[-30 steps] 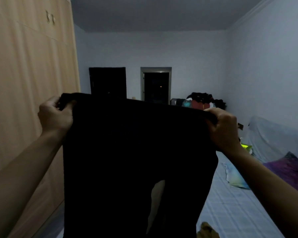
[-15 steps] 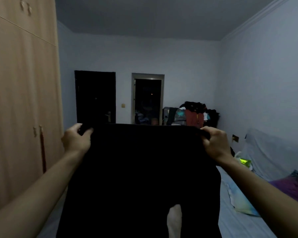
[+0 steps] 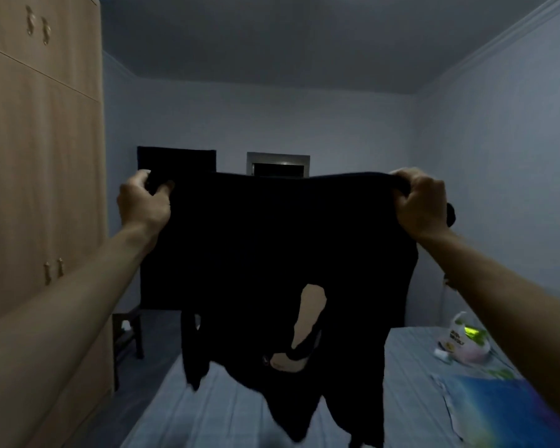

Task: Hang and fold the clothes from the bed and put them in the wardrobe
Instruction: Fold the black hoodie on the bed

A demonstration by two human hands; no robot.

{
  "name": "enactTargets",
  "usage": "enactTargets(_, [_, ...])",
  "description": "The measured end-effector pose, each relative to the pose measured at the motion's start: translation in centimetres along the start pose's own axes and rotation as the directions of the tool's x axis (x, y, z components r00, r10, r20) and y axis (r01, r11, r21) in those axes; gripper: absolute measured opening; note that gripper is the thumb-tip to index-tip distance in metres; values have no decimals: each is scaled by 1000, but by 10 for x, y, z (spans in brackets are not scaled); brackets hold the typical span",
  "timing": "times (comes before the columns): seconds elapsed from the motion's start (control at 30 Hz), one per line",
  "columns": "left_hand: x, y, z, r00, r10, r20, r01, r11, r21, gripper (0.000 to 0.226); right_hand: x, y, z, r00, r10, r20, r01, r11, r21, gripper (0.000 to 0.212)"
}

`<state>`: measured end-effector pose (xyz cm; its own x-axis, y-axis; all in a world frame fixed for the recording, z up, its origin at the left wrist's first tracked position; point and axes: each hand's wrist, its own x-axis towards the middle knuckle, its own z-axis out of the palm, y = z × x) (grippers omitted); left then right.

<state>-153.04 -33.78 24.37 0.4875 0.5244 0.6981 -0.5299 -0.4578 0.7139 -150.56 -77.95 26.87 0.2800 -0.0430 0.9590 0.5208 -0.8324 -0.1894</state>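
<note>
Head view shows you early in the job: your left hand [image 3: 143, 202] and right hand [image 3: 421, 205] each grip a top corner of the black garment [image 3: 272, 270], held spread above the bed [image 3: 240, 415], unfolded, with the wardrobe [image 3: 39, 156] shut.

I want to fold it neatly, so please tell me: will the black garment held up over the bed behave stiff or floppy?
Probably floppy: the black garment sags between the left hand and right hand, and its lower edge hangs uneven. It seems light, since pinching the top corners alone holds it up. It would likely crumple if released.
</note>
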Motion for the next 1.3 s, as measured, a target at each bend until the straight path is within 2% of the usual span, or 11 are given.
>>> enactTargets(0.17, [-76,-33,-18,994,-70,84,63,995,81,9,-79,12,-9,985,-67,157,66,998,12,17])
enactTargets(0.27, [-144,-66,-40,968,-110,224,81,988,135,8,-157,24,-22,967,-15,256,14,1000,7,12])
enactTargets(0.47, [-294,-137,-104,790,-188,584,-73,916,393,20,-349,34,-64,817,198,541,-204,978,-50,25])
enactTargets(0.63, [-441,-176,-167,489,-352,798,-231,830,508,40,-511,23,-114,522,434,734,-416,881,-225,37])
enactTargets(0.77, [-515,-196,-207,267,-442,857,-218,838,500,51,-593,-4,-155,263,548,794,-506,779,-370,31])
enactTargets(0.83, [-528,-203,-219,91,-492,866,-216,839,499,40,-611,-17,-169,62,564,824,-516,724,-457,24])
enactTargets(0.9, [-527,-205,-225,-59,-526,848,-234,833,501,25,-616,-29,-176,-23,561,827,-519,701,-490,31])
enactTargets(0.97, [-516,-208,-227,-24,-508,861,-199,846,494,24,-609,-41,-174,32,608,793,-540,678,-498,37])
enactTargets(1.07, [-493,-205,-228,166,-432,887,-129,882,454,14,-588,-63,-167,141,646,750,-558,678,-479,34])
enactTargets(1.13, [-479,-203,-228,242,-403,882,-122,890,440,7,-576,-78,-163,211,650,730,-535,702,-470,29])
enactTargets(1.3, [-460,-194,-225,324,-350,879,-93,913,398,5,-556,-110,-159,297,665,686,-558,704,-440,21])
